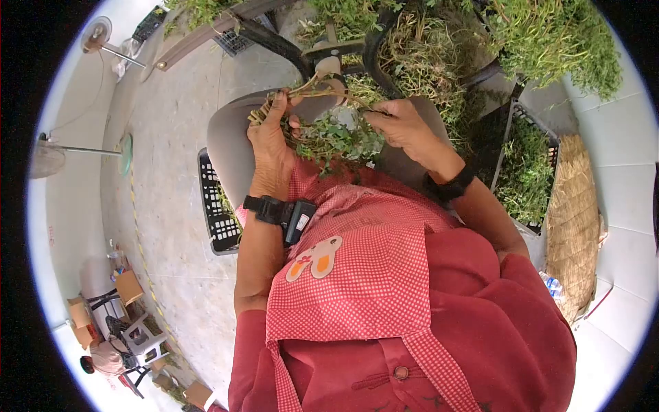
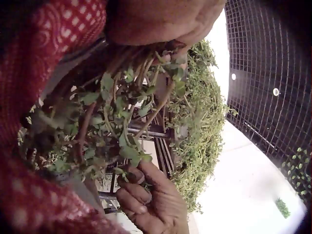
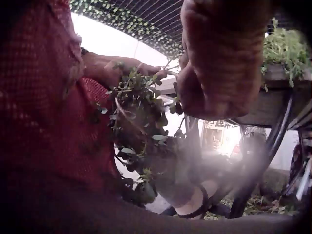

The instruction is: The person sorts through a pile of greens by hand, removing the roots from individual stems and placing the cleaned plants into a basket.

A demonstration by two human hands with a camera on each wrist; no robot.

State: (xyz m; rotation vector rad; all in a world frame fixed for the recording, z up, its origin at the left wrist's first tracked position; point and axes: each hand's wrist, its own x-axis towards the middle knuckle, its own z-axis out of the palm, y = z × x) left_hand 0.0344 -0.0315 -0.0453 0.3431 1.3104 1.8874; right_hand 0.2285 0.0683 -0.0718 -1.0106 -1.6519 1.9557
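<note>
My left hand (image 1: 271, 141) grips a bunch of leafy green stems (image 1: 336, 141) above the lap, its cut ends poking out past the thumb. With thumb and forefinger my right hand (image 1: 410, 132) pinches a sprig at the far side of the same bunch. In the left wrist view the stems (image 2: 109, 114) hang below the left hand (image 2: 165, 22), and the right hand (image 2: 158, 202) is at their leaves. The right wrist view has the small rounded leaves (image 3: 141, 107) between the left hand (image 3: 114, 68) and the right hand (image 3: 219, 63).
A table edge (image 1: 206, 38) with heaped greens (image 1: 559, 41) stands in front. Loose stems (image 1: 429, 62) cover the floor beneath. A black crate (image 1: 220, 206) is at the left; another crate holds greens (image 1: 525, 172) at the right, beside a straw mat (image 1: 573, 220).
</note>
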